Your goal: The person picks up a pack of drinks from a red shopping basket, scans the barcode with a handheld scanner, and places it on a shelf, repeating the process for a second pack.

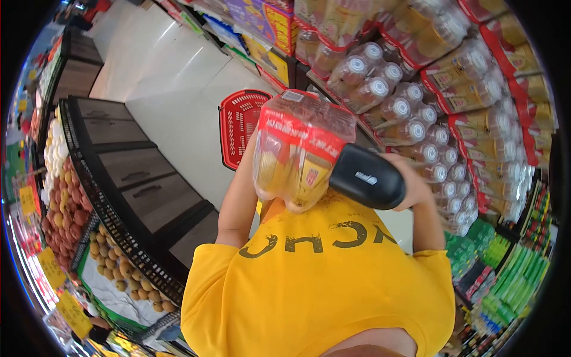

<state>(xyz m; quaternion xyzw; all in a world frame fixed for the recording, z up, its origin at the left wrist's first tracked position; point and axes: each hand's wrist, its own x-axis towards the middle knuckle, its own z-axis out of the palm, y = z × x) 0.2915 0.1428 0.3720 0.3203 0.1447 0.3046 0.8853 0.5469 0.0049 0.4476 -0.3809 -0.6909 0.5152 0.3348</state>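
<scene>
A shrink-wrapped pack of bottles (303, 143) with a red band and yellow contents is held up in front of the yellow shirt. My left forearm reaches up behind this pack and bears it; the fingers of my left hand are hidden by it. My right hand (411, 183) is closed round a black rounded device (367, 177), whose far end overlaps the right side of the pack. Whether the two touch cannot be made out.
A red basket (226, 134) stands on the pale floor (190, 98) beyond the pack. Stacked bottle packs (476, 113) fill the right side. On the left are a dark wooden produce stand (143, 172), potatoes or similar round produce (116, 262), and red fruit (68, 205).
</scene>
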